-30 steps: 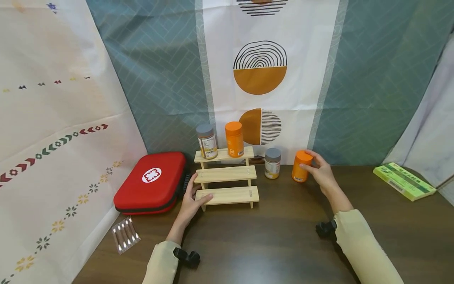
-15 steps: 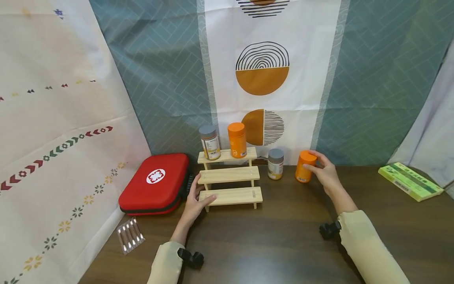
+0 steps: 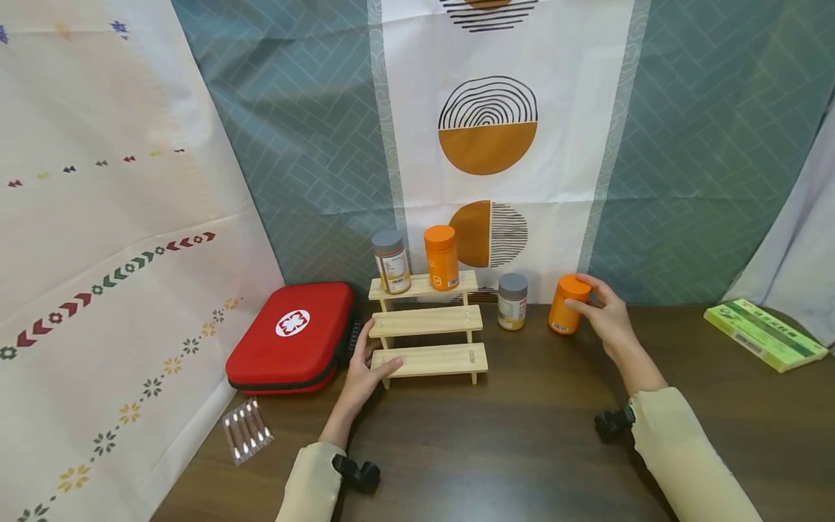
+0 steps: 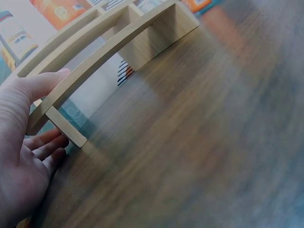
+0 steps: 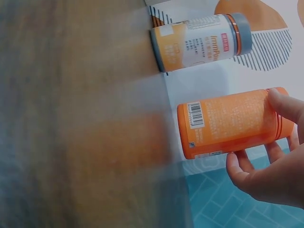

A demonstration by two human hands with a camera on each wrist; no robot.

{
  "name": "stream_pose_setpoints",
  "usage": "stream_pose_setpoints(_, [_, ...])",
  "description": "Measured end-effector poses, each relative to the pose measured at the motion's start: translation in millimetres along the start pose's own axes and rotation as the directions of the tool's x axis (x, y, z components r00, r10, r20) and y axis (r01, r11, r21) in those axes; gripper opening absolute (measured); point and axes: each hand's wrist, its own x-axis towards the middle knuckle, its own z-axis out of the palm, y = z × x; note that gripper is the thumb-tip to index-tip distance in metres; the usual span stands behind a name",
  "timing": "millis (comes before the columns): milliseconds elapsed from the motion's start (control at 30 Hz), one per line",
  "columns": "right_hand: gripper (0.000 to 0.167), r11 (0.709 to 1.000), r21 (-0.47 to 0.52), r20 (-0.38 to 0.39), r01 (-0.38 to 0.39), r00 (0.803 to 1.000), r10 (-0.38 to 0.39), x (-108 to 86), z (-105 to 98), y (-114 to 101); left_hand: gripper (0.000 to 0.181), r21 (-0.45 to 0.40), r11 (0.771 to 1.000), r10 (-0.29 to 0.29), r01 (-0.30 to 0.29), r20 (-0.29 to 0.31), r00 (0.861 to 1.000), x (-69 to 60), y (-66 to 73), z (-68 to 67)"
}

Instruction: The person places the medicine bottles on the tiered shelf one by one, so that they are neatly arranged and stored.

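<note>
My left hand [image 3: 361, 377] grips the left end of a three-step wooden display rack [image 3: 433, 360]. In the left wrist view its thumb [image 4: 47, 83] lies over a step, while the other fingers curl near the end leg. On the top step stand a grey-capped bottle [image 3: 393, 274] and an orange bottle [image 3: 443, 268]. Right of the rack, my right hand [image 3: 609, 315] holds a second orange bottle [image 5: 228, 123] around its cap end, thumb on one side and fingers on the other. Another grey-capped bottle [image 5: 199, 42] stands between this bottle and the rack.
A red first-aid case [image 3: 293, 341] lies left of the rack, with a clear packet of cotton swabs [image 3: 248, 431] in front. At the far right is a green-yellow box [image 3: 763, 333]. Patterned cloth [image 3: 704, 145] hangs behind the brown table [image 3: 502, 442].
The head view has turned slightly left, so everything sits a little further right in it. Both hands keep their holds, and the rack and bottles show no clear movement.
</note>
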Motion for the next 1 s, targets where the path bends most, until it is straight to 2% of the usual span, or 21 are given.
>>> stream_pose_setpoints(367, [0.066, 1.000, -0.027, -0.032, 0.016, 0.999, -0.017, -9.9, -8.2, -12.5, 0.093, -0.027, 1.000, -0.009, 0.009, -0.002, 1.000, -5.2, -3.2, 3.0])
stream_pose_setpoints(500, [0.066, 0.999, -0.018, -0.043, 0.045, 0.998, -0.046, -11.3, -7.1, -20.6, 0.093, -0.017, 1.000, -0.007, 0.007, -0.016, 1.000, -4.1, -1.3, 1.9])
stream_pose_setpoints(867, [0.064, 0.990, -0.085, -0.053, 0.111, 0.992, -0.116, -20.8, -3.1, -49.6, 0.092, -0.023, 1.000, 0.007, -0.008, -0.008, 1.000, 0.4, -0.9, -0.1])
stream_pose_setpoints(1000, [0.065, 0.992, -0.053, -0.047, 0.113, 0.992, -0.115, -23.4, 0.2, -57.9, 0.092, -0.030, 0.999, -0.014, 0.014, 0.002, 1.000, -4.1, 17.1, 0.1])
